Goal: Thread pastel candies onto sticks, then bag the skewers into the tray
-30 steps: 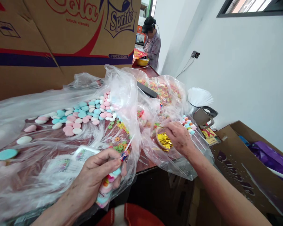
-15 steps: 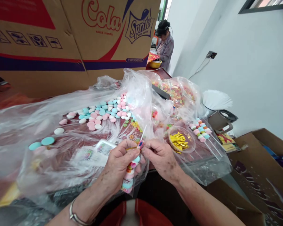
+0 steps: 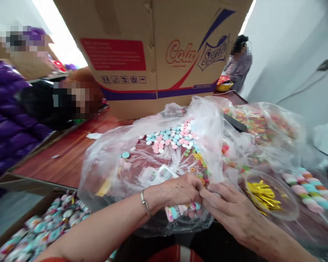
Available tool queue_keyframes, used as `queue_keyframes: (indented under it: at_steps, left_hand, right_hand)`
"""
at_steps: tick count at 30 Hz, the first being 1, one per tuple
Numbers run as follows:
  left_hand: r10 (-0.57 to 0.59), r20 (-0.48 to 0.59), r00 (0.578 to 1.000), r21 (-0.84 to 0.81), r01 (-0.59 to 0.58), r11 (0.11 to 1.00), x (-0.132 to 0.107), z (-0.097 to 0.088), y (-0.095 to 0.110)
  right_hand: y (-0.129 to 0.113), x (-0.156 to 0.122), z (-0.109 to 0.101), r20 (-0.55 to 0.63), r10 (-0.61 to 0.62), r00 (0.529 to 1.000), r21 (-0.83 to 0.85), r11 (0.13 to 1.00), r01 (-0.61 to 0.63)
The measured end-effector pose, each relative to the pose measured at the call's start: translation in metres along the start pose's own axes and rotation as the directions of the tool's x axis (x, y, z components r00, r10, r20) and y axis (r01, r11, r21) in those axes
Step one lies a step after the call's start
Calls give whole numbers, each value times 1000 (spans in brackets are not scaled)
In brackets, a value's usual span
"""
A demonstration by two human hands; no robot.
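My left hand (image 3: 184,189) is closed round a wrapped candy stick (image 3: 175,213), a row of pastel candies in a clear bag that points down and left. My right hand (image 3: 226,200) meets it at the bag's upper end, its fingertips pinched together; what they grip is hidden. Beyond my hands, pink, blue and white candies (image 3: 166,138) lie loose on plastic sheeting (image 3: 101,163). Small printed packets (image 3: 164,174) are just past my left hand. A round clear dish of gold twist ties (image 3: 264,196) stands right of my right hand.
Unwrapped candy sticks (image 3: 308,189) lie at the far right. A box of wrapped candies (image 3: 49,225) is at lower left. A large carton (image 3: 125,85) stands at the back of the table (image 3: 60,163). Co-workers (image 3: 242,69) are behind it and at the left.
The view has swung left, bringing the box of wrapped candies and another person into sight. My hands have drawn closer together at the bag's upper end; the white stick end no longer shows.
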State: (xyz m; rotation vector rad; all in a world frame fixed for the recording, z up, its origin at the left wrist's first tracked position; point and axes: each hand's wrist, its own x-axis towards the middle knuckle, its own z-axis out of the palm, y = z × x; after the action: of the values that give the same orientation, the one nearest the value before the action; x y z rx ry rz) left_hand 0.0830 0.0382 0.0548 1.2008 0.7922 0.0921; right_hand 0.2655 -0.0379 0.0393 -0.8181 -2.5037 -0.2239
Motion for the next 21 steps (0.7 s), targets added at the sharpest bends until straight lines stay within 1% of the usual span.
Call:
queue_keyframes:
  at_steps: [2,5,7,8,11,13,17,19,21]
  left_hand:
    - [-53,137,989,29,50,998,-2,-6,2]
    - [-80,326,942,47,68,997,-4,-12,0]
    - [-83,410,908,54,66,996,-3,-15,-2]
    - [-92,433,897,61,72,995,-3,-16,-3]
    - [-159,448,880,112,121,986,-4,-18,-3]
    - [-197,437,877,143,149,978,-4,-18,-4]
    - [-193,355,915,170,139,976,-5,-16,-8]
    - [-181,301,936,195,125,973,-5,-15,-10]
    - [-165,246,955,236,106,966,-4,-13,-11]
  right_hand:
    - [2,3,-3,9,-46,999,88,995,46]
    - [2,10,-7,32,-89,996,131,988,84]
    - [2,15,-9,72,-97,993,161,983,84]
    - [2,16,-9,106,-98,990,187,979,77]
    - [4,16,-7,208,-96,973,261,965,39]
    - [5,14,-1,248,-85,965,272,962,15]
    - [7,4,12,295,-40,955,202,979,-22]
    - [5,0,16,285,-44,957,149,989,1]
    - [2,-2,19,244,-34,969,64,998,19]
